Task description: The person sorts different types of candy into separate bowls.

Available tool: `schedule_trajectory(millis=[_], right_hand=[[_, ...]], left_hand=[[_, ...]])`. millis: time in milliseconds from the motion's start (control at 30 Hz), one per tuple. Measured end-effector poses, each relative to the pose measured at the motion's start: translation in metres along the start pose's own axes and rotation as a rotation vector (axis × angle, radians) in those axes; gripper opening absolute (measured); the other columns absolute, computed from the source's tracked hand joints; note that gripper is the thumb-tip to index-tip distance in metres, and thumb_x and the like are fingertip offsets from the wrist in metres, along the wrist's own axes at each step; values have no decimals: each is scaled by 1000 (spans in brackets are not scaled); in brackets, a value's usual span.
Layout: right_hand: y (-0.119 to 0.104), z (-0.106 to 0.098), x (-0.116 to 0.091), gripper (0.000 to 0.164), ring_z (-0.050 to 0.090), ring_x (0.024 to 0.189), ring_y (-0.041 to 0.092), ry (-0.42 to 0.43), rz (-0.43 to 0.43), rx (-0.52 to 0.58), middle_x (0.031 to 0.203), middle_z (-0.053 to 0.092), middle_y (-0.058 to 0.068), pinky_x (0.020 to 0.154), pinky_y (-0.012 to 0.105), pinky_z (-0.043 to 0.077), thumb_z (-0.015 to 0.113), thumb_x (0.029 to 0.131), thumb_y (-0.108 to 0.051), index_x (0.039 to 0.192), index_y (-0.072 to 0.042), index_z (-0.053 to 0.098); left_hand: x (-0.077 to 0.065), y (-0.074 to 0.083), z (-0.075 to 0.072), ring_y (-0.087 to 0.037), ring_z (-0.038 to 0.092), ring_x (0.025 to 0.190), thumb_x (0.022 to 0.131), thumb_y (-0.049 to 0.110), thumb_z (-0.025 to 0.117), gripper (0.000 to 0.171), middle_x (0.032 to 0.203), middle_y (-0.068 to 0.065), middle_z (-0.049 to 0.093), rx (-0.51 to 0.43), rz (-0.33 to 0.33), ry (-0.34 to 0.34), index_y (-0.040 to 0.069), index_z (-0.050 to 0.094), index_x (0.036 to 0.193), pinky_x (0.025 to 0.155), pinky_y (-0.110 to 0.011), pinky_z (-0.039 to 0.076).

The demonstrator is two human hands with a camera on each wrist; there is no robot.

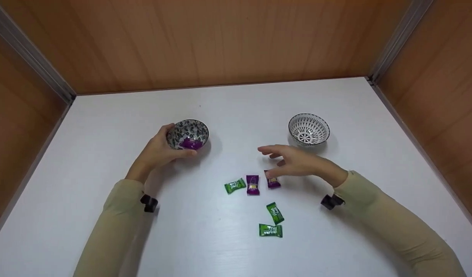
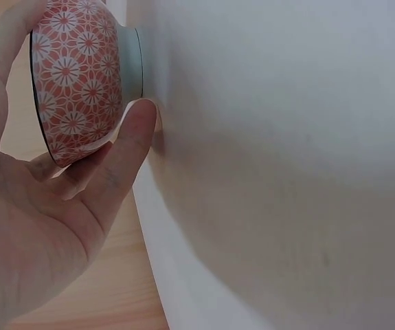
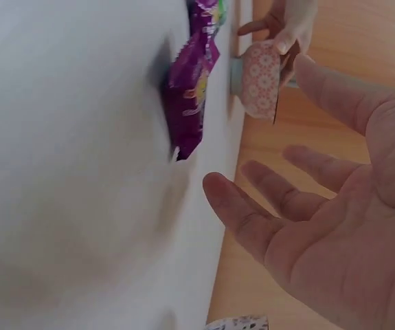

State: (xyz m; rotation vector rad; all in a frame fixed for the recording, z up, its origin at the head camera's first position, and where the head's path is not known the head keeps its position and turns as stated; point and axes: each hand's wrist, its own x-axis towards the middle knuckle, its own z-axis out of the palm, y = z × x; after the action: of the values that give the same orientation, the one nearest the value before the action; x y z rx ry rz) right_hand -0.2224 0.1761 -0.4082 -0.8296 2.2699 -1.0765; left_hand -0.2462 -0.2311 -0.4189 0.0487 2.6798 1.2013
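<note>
My left hand holds a small bowl by its side, thumb on the near rim and fingers round the far side. Its inside is dark-flowered; the left wrist view shows a red-and-white flowered outside. Purple wrapping lies in the bowl. Palm facing left, my right hand hovers with spread, slightly bent fingers and nothing between them. Under its thumb lies a purple wrapped candy, partly covered in the head view; in the right wrist view, the fingers are apart from the purple candy.
Left of that candy lie another purple candy and a green one. Two more green candies rest nearer me. A black-and-white bowl stands behind the right hand. Wooden panels enclose the white table.
</note>
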Motion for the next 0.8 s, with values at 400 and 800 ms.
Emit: schedule_trajectory(millis=[400,800], right_hand=[[16,4,-17,77,56,123,29,10,52,-137,141,56,18,100,41,50,81,88,-27,148,3,46],[13,10,-5,53,59,99,21,-28,56,-260,111,65,6,89,37,52,82,88,-24,132,-1,65]], left_hand=[[-1,0,2,-37,26,149,68,56,91,132,162,-19,28,-24,1,-12,5,13,161,119,-57,23],[0,1,2,-36,26,149,67,55,92,131,163,-17,27,-45,0,-8,6,14,161,119,-56,23]])
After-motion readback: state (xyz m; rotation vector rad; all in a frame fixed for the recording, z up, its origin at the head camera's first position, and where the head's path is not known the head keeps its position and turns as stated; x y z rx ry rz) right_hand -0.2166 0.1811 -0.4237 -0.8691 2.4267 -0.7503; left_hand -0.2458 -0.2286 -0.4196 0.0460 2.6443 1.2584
